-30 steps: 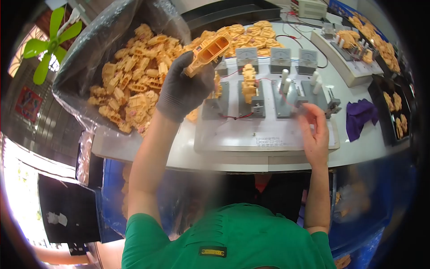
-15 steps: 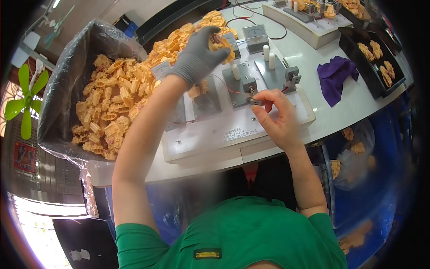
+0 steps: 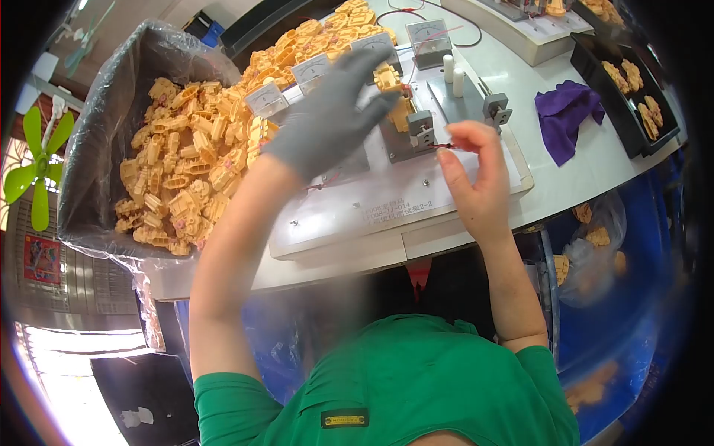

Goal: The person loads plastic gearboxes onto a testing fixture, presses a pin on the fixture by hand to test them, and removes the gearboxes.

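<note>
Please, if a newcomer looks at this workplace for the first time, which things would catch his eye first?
Probably the big heap of yellow plastic pieces at the left, in a black bin lined with clear plastic. Next, the grey-gloved left hand at the centre, beside a yellow piece on a test fixture. Strong colours also stand out: the purple cloth right of the fixture and the lime-green fan at the far left.
</note>
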Demonstrator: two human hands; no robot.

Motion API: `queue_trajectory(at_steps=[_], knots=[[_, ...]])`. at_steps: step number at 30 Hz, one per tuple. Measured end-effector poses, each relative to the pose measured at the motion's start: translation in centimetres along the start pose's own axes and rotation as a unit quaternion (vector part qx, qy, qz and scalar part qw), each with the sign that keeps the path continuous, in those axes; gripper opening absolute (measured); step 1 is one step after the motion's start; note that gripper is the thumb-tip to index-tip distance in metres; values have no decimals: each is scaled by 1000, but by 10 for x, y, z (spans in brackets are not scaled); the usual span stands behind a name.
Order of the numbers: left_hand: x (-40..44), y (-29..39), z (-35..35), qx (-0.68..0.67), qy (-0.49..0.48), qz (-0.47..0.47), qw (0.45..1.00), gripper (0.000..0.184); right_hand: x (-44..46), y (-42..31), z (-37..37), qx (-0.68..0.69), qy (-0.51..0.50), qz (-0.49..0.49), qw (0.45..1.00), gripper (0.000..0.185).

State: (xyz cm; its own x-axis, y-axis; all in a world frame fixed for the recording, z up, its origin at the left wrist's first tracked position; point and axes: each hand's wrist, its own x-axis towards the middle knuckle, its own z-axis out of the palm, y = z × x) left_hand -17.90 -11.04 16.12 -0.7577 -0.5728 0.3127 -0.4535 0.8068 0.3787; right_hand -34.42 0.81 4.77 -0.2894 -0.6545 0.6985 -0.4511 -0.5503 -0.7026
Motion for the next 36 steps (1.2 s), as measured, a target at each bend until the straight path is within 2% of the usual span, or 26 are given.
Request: queue_trajectory(at_steps=[1, 2, 4, 5, 7, 10, 12, 13, 15, 16, 18, 19, 21, 22, 24, 26, 28, 30, 34, 35, 36], knots=[[-11, 6, -14, -42, 27, -78, 996, 52, -2, 0, 1, 17, 30, 29, 999, 33], [-23, -7, -27, -14, 90, -50, 995, 54, -3, 0, 2, 33, 62, 58, 996, 37], [-52, -38, -49, -9, 204, -67, 977, 51, -4, 3, 1, 38, 50, 63, 996, 42], [-70, -58, -57, 42, 248, -108, 962, 51, -4, 2, 1, 33, 50, 55, 997, 42], [-113, -113, -66, 213, 258, -156, 930, 52, -4, 2, 2, 30, 46, 49, 997, 41], [-154, -151, -49, 271, 218, -186, 919, 56, -4, 2, 2, 8, 34, 32, 999, 40], [-187, -169, -21, 350, 36, -297, 888, 53, -5, 2, 2, -9, 27, 9, 1000, 39], [-193, -174, -12, 347, 39, -307, 885, 53, -5, 3, 1, -6, 17, 6, 1000, 39], [-205, -178, -1, 332, 121, -250, 901, 47, -6, 4, 2, -27, 16, 24, 999, 38], [-208, -172, -1, 337, 125, -273, 892, 47, -6, 4, 4, -12, -4, 20, 1000, 38], [-208, -149, 0, 327, 105, -246, 906, 39, -8, 5, 5, 8, 27, 43, 999, 36], [-213, -140, 2, 327, 108, -265, 901, 39, -8, 5, 5, 16, 8, 41, 999, 36], [-223, -128, 8, 360, 172, -201, 895, 39, -8, 4, 5, 3, 28, 57, 998, 35], [-230, -124, 15, 359, 173, -213, 892, 39, -9, 4, 5, 6, 16, 57, 998, 35], [-245, -114, 31, 208, 137, -220, 943, 42, -8, 4, 5, -10, 17, 56, 998, 36], [-250, -110, 36, 242, 151, -199, 938, 48, -7, 4, 6, -21, 6, 52, 998, 37], [-252, -105, 33, 179, 148, -269, 935, 51, -7, 3, 6, -26, 16, 60, 998, 36], [-253, -111, 27, 154, 163, -291, 930, 49, -7, 3, 5, -22, 17, 66, 997, 34], [-262, -113, 13, 106, 182, -254, 944, 49, -5, 2, -2, -24, 64, 79, 995, 31], [-264, -108, 9, -97, 226, -307, 919, 51, -3, -2, -6, -27, 70, 64, 995, 30], [-267, -104, 8, -295, 260, -347, 851, 52, -3, -1, -14, -23, 68, 64, 995, 30]])
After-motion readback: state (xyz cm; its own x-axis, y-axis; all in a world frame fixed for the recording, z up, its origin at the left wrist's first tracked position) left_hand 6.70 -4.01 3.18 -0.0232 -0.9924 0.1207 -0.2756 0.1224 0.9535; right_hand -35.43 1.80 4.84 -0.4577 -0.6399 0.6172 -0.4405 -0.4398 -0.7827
